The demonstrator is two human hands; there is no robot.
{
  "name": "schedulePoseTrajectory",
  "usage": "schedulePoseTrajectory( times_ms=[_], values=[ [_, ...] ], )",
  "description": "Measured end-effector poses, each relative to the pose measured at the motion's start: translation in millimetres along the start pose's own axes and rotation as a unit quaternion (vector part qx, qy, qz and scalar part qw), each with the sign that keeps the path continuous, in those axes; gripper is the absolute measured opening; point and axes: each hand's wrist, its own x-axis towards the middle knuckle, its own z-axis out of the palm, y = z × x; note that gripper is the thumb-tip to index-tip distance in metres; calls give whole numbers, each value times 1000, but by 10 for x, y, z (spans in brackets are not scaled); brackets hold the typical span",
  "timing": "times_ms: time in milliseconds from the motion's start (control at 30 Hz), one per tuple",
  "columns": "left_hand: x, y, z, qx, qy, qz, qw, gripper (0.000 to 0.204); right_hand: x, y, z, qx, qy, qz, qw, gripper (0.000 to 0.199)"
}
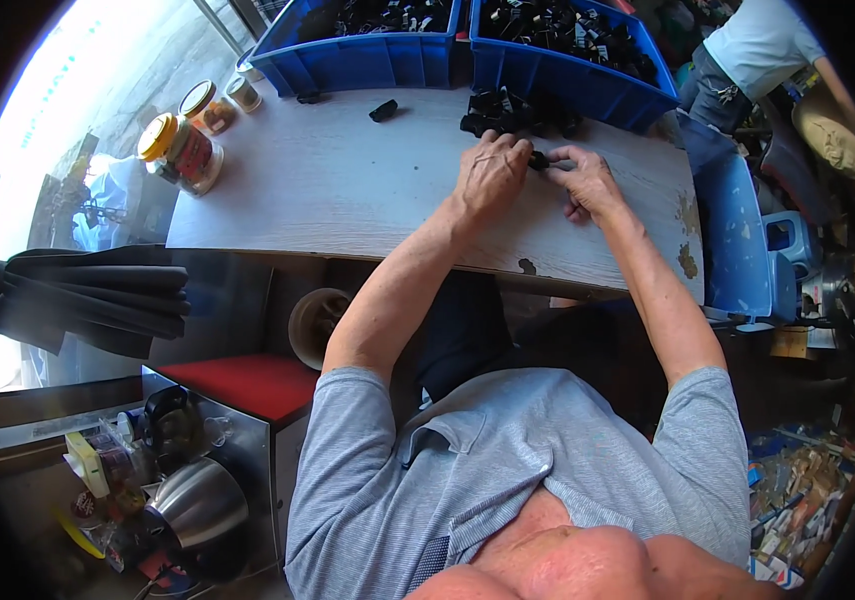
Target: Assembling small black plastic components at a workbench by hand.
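Small black part [538,160] is being held above the table [317,190], near its far side, between the two hands. Right hand [585,180]: part apparently being pinched between thumb and forefinger, other fingers being kept curled below. Left hand [493,172]: fingers being kept bent at the part's other end; grip is being hidden by the back of the hand, so cannot tell if it is clamped. Hands are being held close together, not clasped.

Main risk, as judged: slip. Part is small and mostly being covered by fingers, so a weak or off-centre pinch could be letting it spin or drop. Second: mix-up. Heap of black parts [499,108] is lying just beyond the left hand; a dropped piece could be getting lost among look-alikes. Heap could also be getting knocked by the knuckles, pieces being scattered. Loose black piece [384,111] is lying apart to the left, easily being overlooked. Left blue bin [352,63] and right blue bin [575,80] are being filled high with similar pieces; a bump could be causing spillage.
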Motion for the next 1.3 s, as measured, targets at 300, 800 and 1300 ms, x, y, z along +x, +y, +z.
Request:
schedulePoseTrajectory(
  times_ms=[300, 800, 1300],
  values=[
    [-43, -272, -372, 46, 184, -77, 979, 27, 11, 17, -19, -4, -6, 22, 1000, 29],
    [-152, -1375, -664, 202, 142, -118, 962, 32, 6, -105, 58, -52, 10, 15, 998, 41],
    [-294, -687, -544, -45, 65, -73, 994, 25, -69, -94, 87, -78, 6, -20, 997, 35]
  ],
)
